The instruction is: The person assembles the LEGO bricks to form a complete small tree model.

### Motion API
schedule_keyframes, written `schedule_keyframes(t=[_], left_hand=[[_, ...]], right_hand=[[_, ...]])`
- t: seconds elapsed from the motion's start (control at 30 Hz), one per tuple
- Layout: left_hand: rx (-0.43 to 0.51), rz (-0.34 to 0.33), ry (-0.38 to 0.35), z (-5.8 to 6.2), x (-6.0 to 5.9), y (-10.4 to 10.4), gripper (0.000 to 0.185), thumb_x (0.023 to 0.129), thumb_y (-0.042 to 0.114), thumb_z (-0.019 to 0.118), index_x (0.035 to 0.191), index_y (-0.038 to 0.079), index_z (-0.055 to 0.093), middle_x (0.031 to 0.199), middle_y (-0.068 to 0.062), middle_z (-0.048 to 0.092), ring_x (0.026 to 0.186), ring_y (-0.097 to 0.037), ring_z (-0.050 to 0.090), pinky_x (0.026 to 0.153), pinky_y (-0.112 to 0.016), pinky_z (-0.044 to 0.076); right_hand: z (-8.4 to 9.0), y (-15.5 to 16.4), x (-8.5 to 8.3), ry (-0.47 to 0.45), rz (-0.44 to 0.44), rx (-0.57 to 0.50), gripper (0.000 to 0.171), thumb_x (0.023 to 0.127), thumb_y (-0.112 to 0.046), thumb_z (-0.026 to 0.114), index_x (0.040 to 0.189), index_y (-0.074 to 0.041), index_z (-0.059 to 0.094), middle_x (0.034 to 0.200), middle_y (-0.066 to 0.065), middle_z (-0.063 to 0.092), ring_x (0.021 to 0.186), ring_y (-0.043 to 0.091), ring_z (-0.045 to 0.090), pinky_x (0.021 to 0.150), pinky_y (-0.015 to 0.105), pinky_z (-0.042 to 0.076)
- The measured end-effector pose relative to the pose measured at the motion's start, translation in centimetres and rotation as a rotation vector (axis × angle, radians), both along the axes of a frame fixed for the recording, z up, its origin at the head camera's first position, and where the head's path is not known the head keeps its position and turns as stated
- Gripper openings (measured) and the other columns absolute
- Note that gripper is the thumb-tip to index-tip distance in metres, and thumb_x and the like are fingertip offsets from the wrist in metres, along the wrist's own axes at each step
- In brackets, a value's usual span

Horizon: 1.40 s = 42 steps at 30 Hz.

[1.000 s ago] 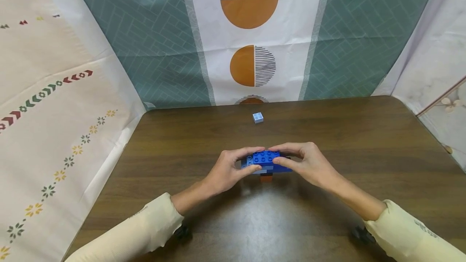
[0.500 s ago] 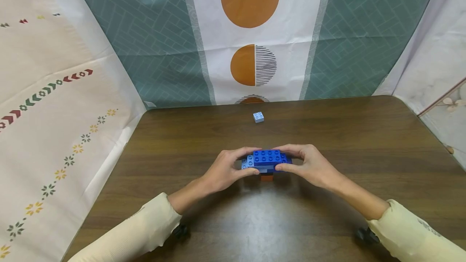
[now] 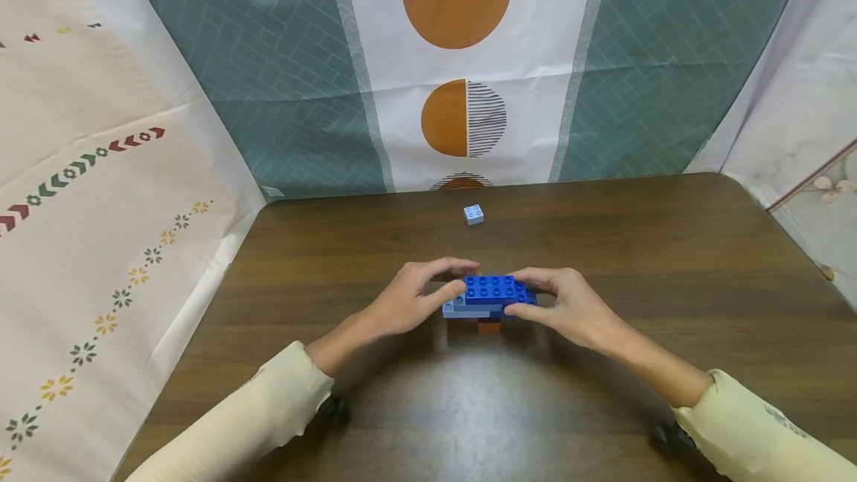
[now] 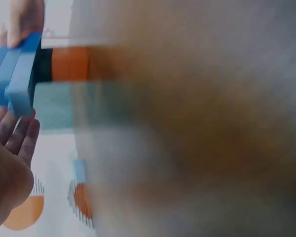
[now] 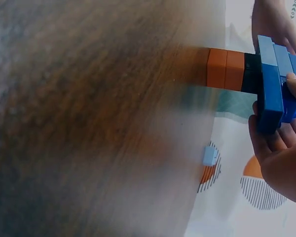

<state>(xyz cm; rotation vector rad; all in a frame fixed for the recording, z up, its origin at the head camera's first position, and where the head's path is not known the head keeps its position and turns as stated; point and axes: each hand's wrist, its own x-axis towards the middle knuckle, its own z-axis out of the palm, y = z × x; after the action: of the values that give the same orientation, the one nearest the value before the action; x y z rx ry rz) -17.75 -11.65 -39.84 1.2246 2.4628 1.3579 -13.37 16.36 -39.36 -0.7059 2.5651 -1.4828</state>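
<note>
In the head view, a stack of blue bricks [image 3: 492, 294] was seen standing near the middle of the brown table [image 3: 669, 259], raised on a short orange and black stem. The right hand [image 3: 569, 307] was clamped on the stack's right end, thumb at the near side and fingers curled over the far side. The left hand [image 3: 411, 297] was held at the stack's left end with its fingers loosely extended, the fingertips touching the bricks without a firm clasp. A small light-blue brick [image 3: 474, 214] lay well apart, toward the far edge of the table, before a patterned backdrop [image 3: 462, 58].

In the left wrist view, much was blurred. The blue bricks [image 4: 15, 74] were shown edge-on, with the left hand's fingers [image 4: 19, 136] lying straight and relaxed beside them and the orange stem [image 4: 69, 64] joined to them.

In the right wrist view, the blue bricks [image 5: 274, 86] were pinched by the right hand [image 5: 281, 158]. The orange blocks [image 5: 226, 69] and a black piece between them and the blue layers were seen resting on the table. The small light-blue brick [image 5: 209, 155] was visible behind.
</note>
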Motion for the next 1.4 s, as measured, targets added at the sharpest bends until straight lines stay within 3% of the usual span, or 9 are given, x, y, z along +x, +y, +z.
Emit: schedule_keyframes(t=[0.13,0.33,0.53,0.7,0.93,1.13,1.4], left_hand=[[0.024,0.057,0.035,0.6,-2.5,0.1,0.036,0.106,0.033,0.048,0.137,0.018,0.058,0.129,0.008,0.065,0.121,-0.012,0.060,0.103,-0.034,0.047],[0.017,0.216,0.086,0.8,-6.5,0.6,0.042,0.102,0.035,0.056,0.140,0.017,0.057,0.134,0.006,0.062,0.124,-0.014,0.058,0.104,-0.033,0.046],[-0.014,0.328,0.026,0.1,-9.7,1.3,0.052,0.098,0.034,0.064,0.146,0.020,0.050,0.143,0.004,0.055,0.128,-0.014,0.054,0.105,-0.033,0.046],[-0.012,0.398,-0.041,-1.0,-11.7,1.6,0.056,0.096,0.032,0.068,0.147,0.018,0.049,0.145,0.000,0.054,0.129,-0.020,0.055,0.105,-0.035,0.045],[-0.097,0.460,-0.119,-2.4,-13.1,2.8,0.063,0.093,0.031,0.072,0.148,0.013,0.047,0.145,-0.003,0.054,0.128,-0.023,0.055,0.106,-0.037,0.044],[-0.127,0.496,-0.170,-3.0,-13.3,4.2,0.060,0.092,0.030,0.073,0.146,0.014,0.050,0.142,-0.003,0.057,0.128,-0.021,0.056,0.105,-0.034,0.045],[-0.151,0.585,-0.161,-3.5,-13.2,5.8,0.052,0.092,0.027,0.073,0.140,0.016,0.057,0.136,-0.002,0.061,0.122,-0.017,0.060,0.104,-0.033,0.046]], right_hand=[[0.1,0.0,0.1,0.008,-0.015,0.021,0.049,0.086,-0.029,0.079,0.127,-0.006,0.066,0.124,0.012,0.067,0.112,0.029,0.066,0.094,0.047,0.052],[0.2,0.0,0.1,0.005,-0.021,0.020,0.049,0.086,-0.030,0.079,0.127,-0.005,0.066,0.124,0.012,0.067,0.113,0.030,0.065,0.094,0.048,0.052],[0.2,0.0,0.0,0.034,-0.018,0.026,0.049,0.085,-0.029,0.080,0.125,-0.005,0.067,0.122,0.012,0.068,0.111,0.029,0.066,0.094,0.047,0.052],[0.2,-0.1,-0.1,0.032,-0.020,0.031,0.049,0.084,-0.030,0.080,0.125,-0.006,0.067,0.122,0.011,0.068,0.110,0.027,0.066,0.095,0.047,0.052],[0.2,0.0,-0.1,0.031,-0.027,0.039,0.050,0.084,-0.030,0.081,0.125,-0.005,0.067,0.123,0.012,0.068,0.111,0.028,0.066,0.095,0.050,0.051],[0.1,-0.1,-0.1,0.027,-0.022,0.027,0.050,0.083,-0.029,0.082,0.125,-0.006,0.068,0.123,0.010,0.068,0.111,0.026,0.066,0.096,0.049,0.050],[0.2,0.0,-0.1,0.038,-0.021,0.033,0.048,0.084,-0.030,0.080,0.125,-0.006,0.068,0.123,0.010,0.068,0.112,0.027,0.065,0.097,0.049,0.050]])
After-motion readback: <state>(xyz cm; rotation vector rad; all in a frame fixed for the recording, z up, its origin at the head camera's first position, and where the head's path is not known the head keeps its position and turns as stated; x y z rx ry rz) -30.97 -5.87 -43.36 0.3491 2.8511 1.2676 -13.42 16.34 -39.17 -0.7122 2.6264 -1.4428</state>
